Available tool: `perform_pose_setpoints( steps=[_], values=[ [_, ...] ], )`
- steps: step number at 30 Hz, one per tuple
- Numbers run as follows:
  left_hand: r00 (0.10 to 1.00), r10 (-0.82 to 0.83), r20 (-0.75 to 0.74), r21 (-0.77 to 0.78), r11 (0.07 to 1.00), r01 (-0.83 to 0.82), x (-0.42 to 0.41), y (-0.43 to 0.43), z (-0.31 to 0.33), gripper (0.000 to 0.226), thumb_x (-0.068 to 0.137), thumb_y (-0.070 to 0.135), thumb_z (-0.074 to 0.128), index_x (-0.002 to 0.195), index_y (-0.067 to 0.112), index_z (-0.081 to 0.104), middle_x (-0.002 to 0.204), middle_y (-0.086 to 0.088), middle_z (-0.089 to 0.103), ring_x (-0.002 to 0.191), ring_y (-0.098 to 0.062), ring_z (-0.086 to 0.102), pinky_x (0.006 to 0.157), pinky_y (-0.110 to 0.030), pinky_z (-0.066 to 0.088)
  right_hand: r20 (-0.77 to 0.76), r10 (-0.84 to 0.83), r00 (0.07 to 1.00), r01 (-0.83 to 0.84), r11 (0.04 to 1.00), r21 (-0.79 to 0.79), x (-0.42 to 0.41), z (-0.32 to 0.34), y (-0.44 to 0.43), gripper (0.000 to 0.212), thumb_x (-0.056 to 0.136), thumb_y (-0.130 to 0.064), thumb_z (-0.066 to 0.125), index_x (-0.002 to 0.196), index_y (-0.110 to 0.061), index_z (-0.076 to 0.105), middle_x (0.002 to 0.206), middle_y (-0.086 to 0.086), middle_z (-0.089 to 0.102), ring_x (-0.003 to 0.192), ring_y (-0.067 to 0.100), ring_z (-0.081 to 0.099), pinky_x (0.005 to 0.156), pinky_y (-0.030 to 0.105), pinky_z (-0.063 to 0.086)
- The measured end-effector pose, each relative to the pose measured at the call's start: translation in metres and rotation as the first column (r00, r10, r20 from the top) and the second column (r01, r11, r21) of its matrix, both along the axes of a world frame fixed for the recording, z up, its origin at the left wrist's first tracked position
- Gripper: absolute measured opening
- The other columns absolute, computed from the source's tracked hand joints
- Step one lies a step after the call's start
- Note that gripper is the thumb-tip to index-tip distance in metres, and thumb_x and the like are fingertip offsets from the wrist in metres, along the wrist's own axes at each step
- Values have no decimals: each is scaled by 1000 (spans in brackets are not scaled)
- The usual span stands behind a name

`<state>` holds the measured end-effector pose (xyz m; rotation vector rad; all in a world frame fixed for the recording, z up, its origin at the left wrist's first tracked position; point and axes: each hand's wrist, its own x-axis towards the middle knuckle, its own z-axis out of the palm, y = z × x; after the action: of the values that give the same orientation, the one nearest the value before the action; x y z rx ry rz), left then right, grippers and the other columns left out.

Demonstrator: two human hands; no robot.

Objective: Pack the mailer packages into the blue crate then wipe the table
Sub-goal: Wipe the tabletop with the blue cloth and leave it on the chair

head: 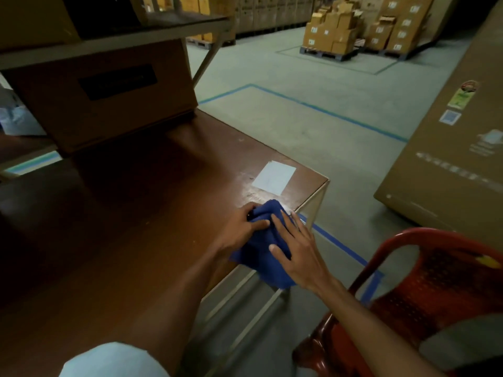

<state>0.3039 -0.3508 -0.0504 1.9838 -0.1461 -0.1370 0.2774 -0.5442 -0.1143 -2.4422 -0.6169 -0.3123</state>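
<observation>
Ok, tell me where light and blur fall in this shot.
Head view: the table is dark at left, glare shines by the paper; the cloth, left hand and right hand are sharp; the box print at right is blurred.

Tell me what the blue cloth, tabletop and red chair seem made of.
The blue cloth: soft matte fabric, maybe towelling; it bunches and folds. The tabletop: dark brown board, perhaps laminate or painted wood; smooth, faint sheen, scuffed near the corner. The red chair: likely moulded plastic; glossy rim, perforated seat.
</observation>
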Motion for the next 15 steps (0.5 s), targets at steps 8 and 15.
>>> perform_pose_setpoints(
  steps=[8,15],
  values=[
    [927,-369,66,-21,928,371,-6,-83,48,21,78,6,66,99,11,65,90,-11,64,85,-19,61,81,-40,50,16,-57,998,51,965,259,-29,43,-101,52,94,-37,66,138,-44,39,157,-4,27,143,18,34,110,42,40],
    [798,-603,10,-13,798,603,-46,-172,81,41,69,1,61,106,15,70,100,4,71,97,-4,65,86,-18,51,34,-116,993,104,966,235,-90,61,-205,68,90,-38,73,144,-51,34,156,-21,30,144,6,33,114,27,34]
  ],
)
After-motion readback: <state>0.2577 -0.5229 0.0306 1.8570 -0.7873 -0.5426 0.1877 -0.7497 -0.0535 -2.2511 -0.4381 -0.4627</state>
